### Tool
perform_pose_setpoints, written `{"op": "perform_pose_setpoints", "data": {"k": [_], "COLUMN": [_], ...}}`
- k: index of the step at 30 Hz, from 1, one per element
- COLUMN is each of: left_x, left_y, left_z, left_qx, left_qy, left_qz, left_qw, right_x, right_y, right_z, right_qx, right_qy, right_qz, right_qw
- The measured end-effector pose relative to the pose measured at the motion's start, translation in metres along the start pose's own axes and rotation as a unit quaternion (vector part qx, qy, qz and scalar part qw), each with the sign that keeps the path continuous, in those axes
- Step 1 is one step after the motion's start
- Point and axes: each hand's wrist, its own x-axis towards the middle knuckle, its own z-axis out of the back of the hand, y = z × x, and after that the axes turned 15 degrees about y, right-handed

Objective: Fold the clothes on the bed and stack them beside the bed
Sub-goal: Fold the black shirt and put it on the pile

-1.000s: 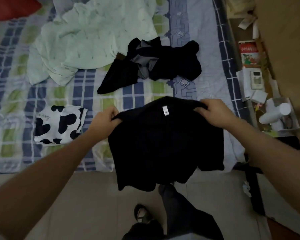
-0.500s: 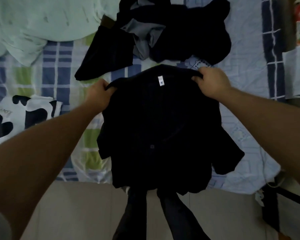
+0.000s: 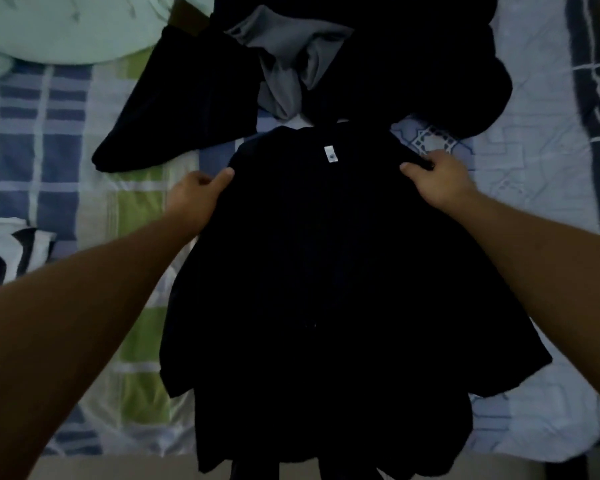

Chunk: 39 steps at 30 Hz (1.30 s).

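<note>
A black t-shirt point(image 3: 319, 271) with a small white neck label lies spread on the bed, collar away from me, its hem hanging over the near edge. My left hand point(image 3: 196, 192) grips its left shoulder and my right hand point(image 3: 437, 178) grips its right shoulder. Just beyond the collar sits a crumpled pile of black and grey clothes point(image 3: 326, 64).
The bed sheet point(image 3: 49, 133) is checked blue, green and white, with a paler patterned part on the right. A pale green garment point(image 3: 66, 26) lies at the far left. A black-and-white cow-print piece point(image 3: 4, 251) lies at the left edge. Tiled floor point(image 3: 118, 467) shows along the bottom.
Both hands have carried the black t-shirt forward from the air and lowered it onto the bed. The view has moved closer over the bed.
</note>
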Motion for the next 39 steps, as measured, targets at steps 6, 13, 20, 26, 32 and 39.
{"op": "perform_pose_setpoints", "data": {"k": [6,13,20,26,32,39], "left_x": [-0.041,-0.068,-0.095,-0.124,-0.125,-0.132], "left_y": [0.032,0.075,0.124,0.163,0.180,0.218], "left_z": [0.006,0.009,0.019,0.035,0.071,0.078], "left_qx": [-0.235,-0.094,-0.059,-0.063,-0.047,0.033], "left_qy": [0.156,0.178,0.149,0.178,-0.010,-0.030], "left_qz": [0.038,0.046,0.068,0.035,0.032,0.057], "left_qw": [0.959,0.979,0.985,0.981,0.998,0.997], "right_x": [-0.051,-0.046,-0.093,-0.134,-0.119,-0.114], "right_y": [-0.029,-0.033,0.041,0.101,0.123,0.127], "right_z": [0.014,-0.005,-0.099,-0.231,-0.265,-0.249], "right_qx": [0.113,0.006,-0.218,-0.252,-0.286,-0.199], "right_qy": [0.072,-0.071,-0.130,0.107,0.136,0.056], "right_qz": [-0.103,-0.119,0.101,0.298,0.204,0.075], "right_qw": [0.986,0.990,0.962,0.915,0.926,0.976]}}
